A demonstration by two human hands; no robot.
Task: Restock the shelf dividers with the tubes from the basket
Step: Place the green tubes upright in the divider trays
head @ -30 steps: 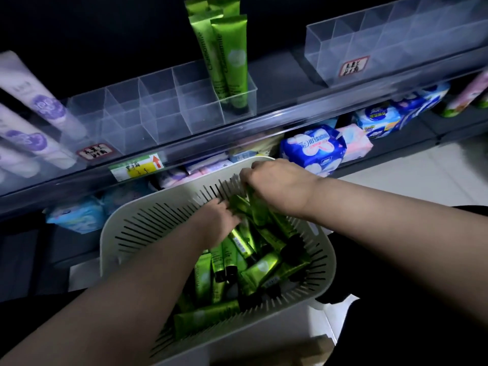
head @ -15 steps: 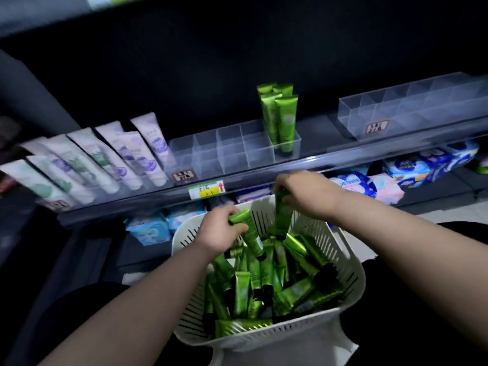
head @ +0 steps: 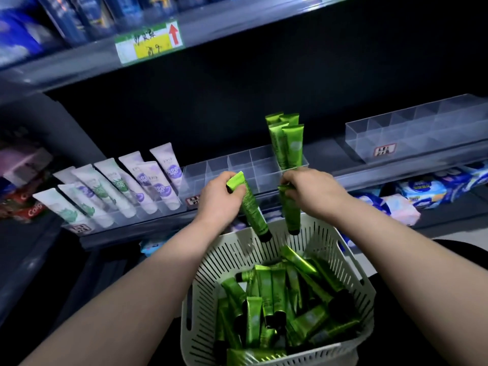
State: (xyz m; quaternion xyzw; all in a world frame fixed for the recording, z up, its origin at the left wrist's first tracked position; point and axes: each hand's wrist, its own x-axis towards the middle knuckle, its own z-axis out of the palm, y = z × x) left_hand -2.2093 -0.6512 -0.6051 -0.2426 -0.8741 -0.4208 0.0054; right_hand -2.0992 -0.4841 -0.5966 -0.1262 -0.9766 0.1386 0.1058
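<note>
A white slotted basket [head: 351, 265] sits low in front of me, holding several green tubes [head: 280, 299] with black caps. My left hand [head: 219, 199] grips one green tube [head: 250, 207], cap down, above the basket's far rim. My right hand [head: 311, 188] grips another green tube [head: 290, 212], hanging cap down. Both hands are just in front of the clear shelf divider [head: 237, 167], whose left compartments are empty. Several green tubes [head: 286, 143] stand upright in its rightmost compartment.
White and purple tubes [head: 148, 180] lean in a divider to the left. Another empty clear divider [head: 412, 133] sits at the right. A shelf with a yellow price tag [head: 149, 43] hangs overhead. Soft packs [head: 422, 191] fill the lower shelf behind the basket.
Both hands have lifted a green tube each out of the basket and risen toward the shelf divider. The view has tilted upward, showing the upper shelf.
</note>
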